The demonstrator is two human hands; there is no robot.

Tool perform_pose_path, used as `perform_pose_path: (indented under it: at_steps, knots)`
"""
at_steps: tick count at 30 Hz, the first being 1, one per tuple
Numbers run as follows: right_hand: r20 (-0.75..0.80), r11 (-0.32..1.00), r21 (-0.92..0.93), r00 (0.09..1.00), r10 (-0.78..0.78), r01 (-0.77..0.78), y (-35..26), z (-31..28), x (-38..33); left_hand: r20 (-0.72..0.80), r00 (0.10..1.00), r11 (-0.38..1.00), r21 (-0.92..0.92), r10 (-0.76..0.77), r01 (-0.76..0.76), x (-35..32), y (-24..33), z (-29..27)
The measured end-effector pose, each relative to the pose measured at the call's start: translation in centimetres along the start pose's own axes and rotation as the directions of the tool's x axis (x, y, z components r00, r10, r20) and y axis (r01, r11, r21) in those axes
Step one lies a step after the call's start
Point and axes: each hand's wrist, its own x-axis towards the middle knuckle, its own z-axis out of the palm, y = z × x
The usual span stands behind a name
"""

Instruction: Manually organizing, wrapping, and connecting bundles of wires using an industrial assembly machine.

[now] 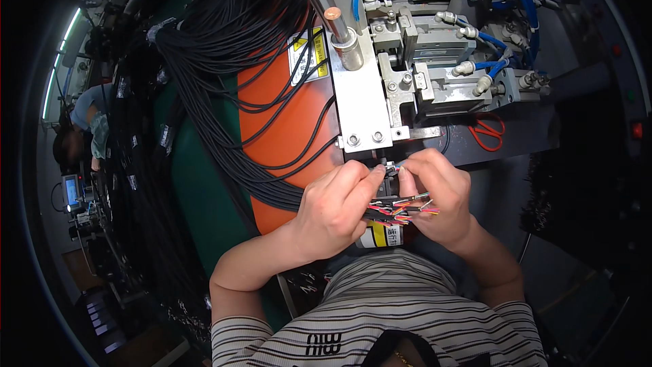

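Left hand (336, 204) and right hand (440, 194) pinch a small plug (390, 167) at the near edge of the machine (361, 105). Judged light, fragile: hold by its body; coloured wires (401, 216) look soft, easily bent.

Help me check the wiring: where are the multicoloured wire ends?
In the head view, the multicoloured wire ends are right of centre, between the left hand and right hand, just above the yellow-and-white label.

White short-sleeved shirt (387, 292) with dark stripes
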Motion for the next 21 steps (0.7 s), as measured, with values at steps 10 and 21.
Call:
perform_pose_path:
  at_steps: [10, 21]
  knots:
    - [0.206, 0.997, -0.079, 0.978, 0.009, 0.008, 0.23, -0.88, 0.8, 0.117, 0.993, 0.986, 0.161, 0.025, -0.044, -0.09, 0.35, -0.18]
    - [0.155, 0.998, -0.07, 0.988, 0.005, 0.006, 0.15, -0.45, 0.73, 0.104, 0.994, 0.989, 0.149, -0.032, 0.016, 0.41, 0.65, -0.46]
